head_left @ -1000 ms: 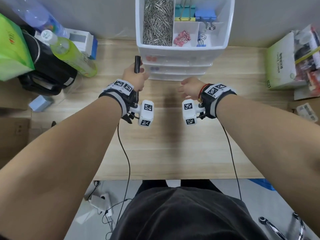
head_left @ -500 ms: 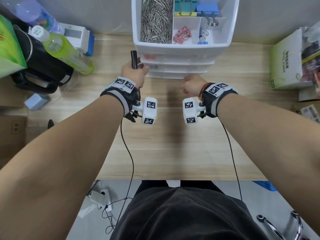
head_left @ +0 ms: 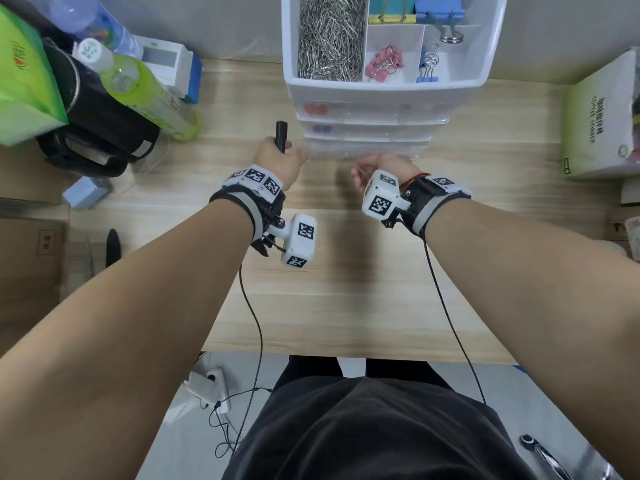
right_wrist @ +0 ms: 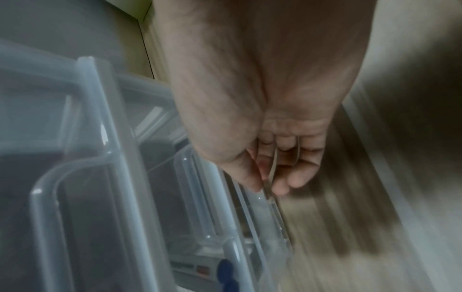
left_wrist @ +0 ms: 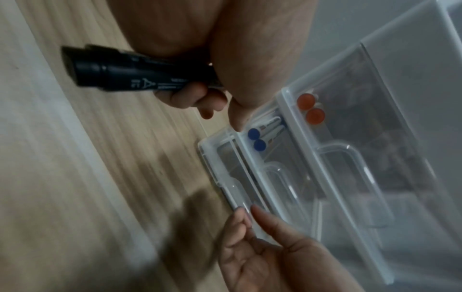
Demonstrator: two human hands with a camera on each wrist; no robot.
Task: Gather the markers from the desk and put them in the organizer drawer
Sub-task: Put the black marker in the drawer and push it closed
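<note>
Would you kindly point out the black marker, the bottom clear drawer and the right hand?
black marker (left_wrist: 140, 77): left wrist view, on its barrel.
bottom clear plastic drawer (left_wrist: 226, 177): left wrist view, on its front panel.
right hand (left_wrist: 260, 254): left wrist view, on its palm.

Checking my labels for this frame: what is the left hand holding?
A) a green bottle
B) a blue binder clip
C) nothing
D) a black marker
D: the left hand grips a black marker beside the organizer, clearest in the left wrist view.
</note>
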